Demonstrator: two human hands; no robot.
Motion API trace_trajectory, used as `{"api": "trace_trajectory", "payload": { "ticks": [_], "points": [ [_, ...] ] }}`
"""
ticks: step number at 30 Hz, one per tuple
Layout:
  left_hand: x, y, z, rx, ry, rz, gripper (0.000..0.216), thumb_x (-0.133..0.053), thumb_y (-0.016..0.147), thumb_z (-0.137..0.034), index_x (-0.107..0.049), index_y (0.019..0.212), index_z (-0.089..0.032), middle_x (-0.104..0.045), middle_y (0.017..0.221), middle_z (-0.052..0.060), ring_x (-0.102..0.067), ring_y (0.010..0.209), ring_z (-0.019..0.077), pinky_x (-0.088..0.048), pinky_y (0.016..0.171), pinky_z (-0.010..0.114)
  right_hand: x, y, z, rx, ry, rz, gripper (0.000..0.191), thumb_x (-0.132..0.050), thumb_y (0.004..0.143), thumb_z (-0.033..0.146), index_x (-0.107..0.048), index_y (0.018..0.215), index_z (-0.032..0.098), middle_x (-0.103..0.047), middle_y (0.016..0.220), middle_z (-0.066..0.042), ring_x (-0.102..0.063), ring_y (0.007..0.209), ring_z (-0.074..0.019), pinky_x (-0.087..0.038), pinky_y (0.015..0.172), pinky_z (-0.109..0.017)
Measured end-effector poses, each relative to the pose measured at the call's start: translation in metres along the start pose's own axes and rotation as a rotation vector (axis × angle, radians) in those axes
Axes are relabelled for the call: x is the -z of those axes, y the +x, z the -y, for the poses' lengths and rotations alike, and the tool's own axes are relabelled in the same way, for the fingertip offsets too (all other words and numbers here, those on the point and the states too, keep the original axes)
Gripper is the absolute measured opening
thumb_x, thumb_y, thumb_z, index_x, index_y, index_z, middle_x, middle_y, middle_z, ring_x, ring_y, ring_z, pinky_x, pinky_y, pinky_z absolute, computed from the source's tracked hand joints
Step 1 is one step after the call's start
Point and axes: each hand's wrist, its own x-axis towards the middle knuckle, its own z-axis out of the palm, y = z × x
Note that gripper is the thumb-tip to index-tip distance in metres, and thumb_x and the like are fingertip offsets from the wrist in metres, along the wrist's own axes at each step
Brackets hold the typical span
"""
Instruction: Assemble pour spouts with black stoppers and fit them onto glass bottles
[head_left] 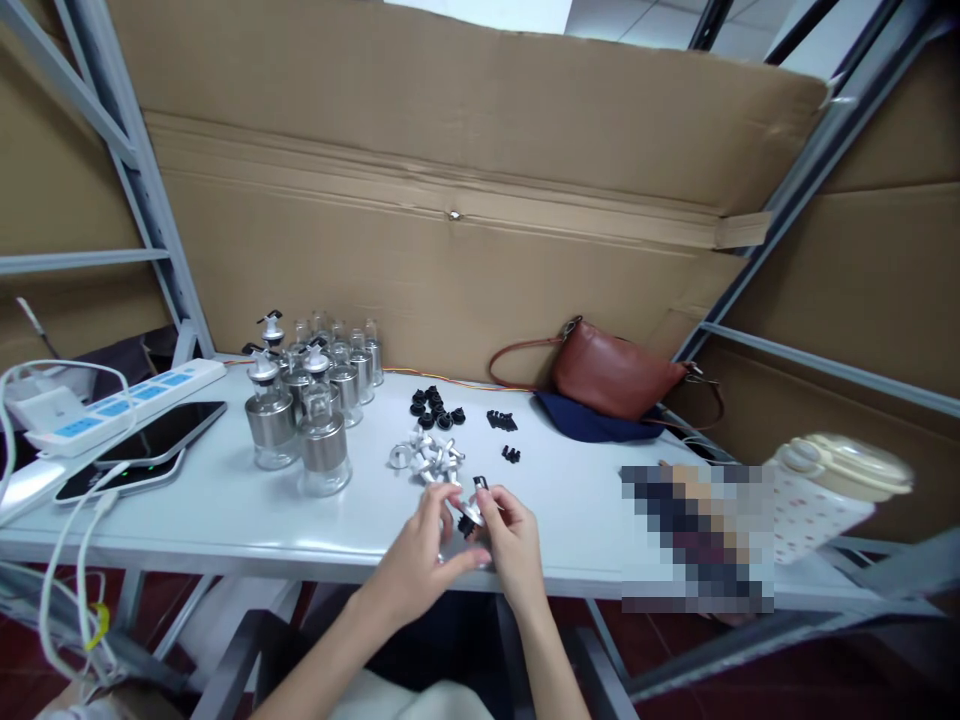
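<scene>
My right hand (510, 535) pinches a small bottle top (470, 518) with a silver body, a ribbed black plug below and a black lever above. My left hand (427, 545) curves around its left side, thumb and fingers apart; whether its fingertips touch the top I cannot tell. Just beyond the hands lies a pile of silver-white spout parts (431, 457). Behind the pile sit several black plugs (435, 408). To the right are a row of black levers (502, 420) and a few small black pieces (511, 454).
Glass bottles with metal sleeves (325, 445) stand left, several wearing tops (262, 368). A power strip (127, 405) and a phone (161, 435) lie far left. At right are a brown bag (619, 370) on a navy cloth item (592, 420), and a white cup (825, 510). Cardboard (450, 270) walls the back.
</scene>
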Motion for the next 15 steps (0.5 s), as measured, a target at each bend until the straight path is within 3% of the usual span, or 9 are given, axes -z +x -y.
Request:
{"api": "trace_trajectory", "payload": {
  "ticks": [2, 5, 8, 11, 15],
  "points": [
    [-0.007, 0.002, -0.004, 0.147, -0.053, 0.120, 0.036, -0.057, 0.083, -0.036, -0.043, 0.112, -0.020, -0.055, 0.090, 0.002, -0.051, 0.071, 0.0137, -0.042, 0.068, 0.027, 0.000, -0.001, 0.000, 0.061, -0.052, 0.008, 0.037, -0.056, 0.079, 0.051, -0.052, 0.065, 0.018, -0.043, 0.054, 0.004, -0.043, 0.048, -0.0108, -0.034, 0.048, -0.023],
    [-0.003, 0.010, -0.003, 0.220, -0.134, 0.156, 0.027, -0.051, 0.086, -0.037, -0.045, 0.105, -0.018, -0.049, 0.076, -0.002, -0.045, 0.066, 0.0123, -0.037, 0.066, 0.026, 0.002, -0.001, 0.000, 0.240, -0.194, 0.019, 0.032, -0.052, 0.086, 0.042, -0.052, 0.064, 0.018, -0.043, 0.058, 0.003, -0.043, 0.055, -0.0112, -0.035, 0.053, -0.022],
    [0.005, 0.021, 0.001, 0.223, -0.302, 0.223, 0.028, -0.051, 0.085, -0.041, -0.047, 0.098, -0.016, -0.041, 0.070, -0.005, -0.037, 0.061, 0.0096, -0.032, 0.060, 0.024, 0.006, 0.002, 0.002, 0.394, -0.282, 0.148, 0.024, -0.044, 0.092, 0.034, -0.062, 0.092, 0.018, -0.058, 0.080, -0.003, -0.054, 0.073, -0.0149, -0.044, 0.067, -0.024],
    [0.006, 0.029, 0.004, 0.234, -0.441, 0.266, 0.028, -0.053, 0.082, -0.042, -0.048, 0.089, -0.015, -0.036, 0.067, -0.005, -0.032, 0.058, 0.0081, -0.028, 0.055, 0.022, 0.010, 0.006, 0.002, 0.468, -0.319, 0.258, 0.032, -0.039, 0.094, 0.029, -0.055, 0.121, 0.021, -0.061, 0.104, -0.008, -0.058, 0.092, -0.0176, -0.046, 0.082, -0.028],
    [0.002, 0.031, 0.006, 0.246, -0.358, 0.276, 0.025, -0.061, 0.074, -0.034, -0.047, 0.084, -0.015, -0.038, 0.067, -0.005, -0.035, 0.059, 0.0082, -0.028, 0.054, 0.021, 0.015, 0.011, 0.001, 0.495, -0.372, 0.282, 0.039, -0.041, 0.094, 0.027, -0.046, 0.133, 0.024, -0.058, 0.120, -0.008, -0.056, 0.109, -0.0187, -0.045, 0.091, -0.030]
  ]
}}
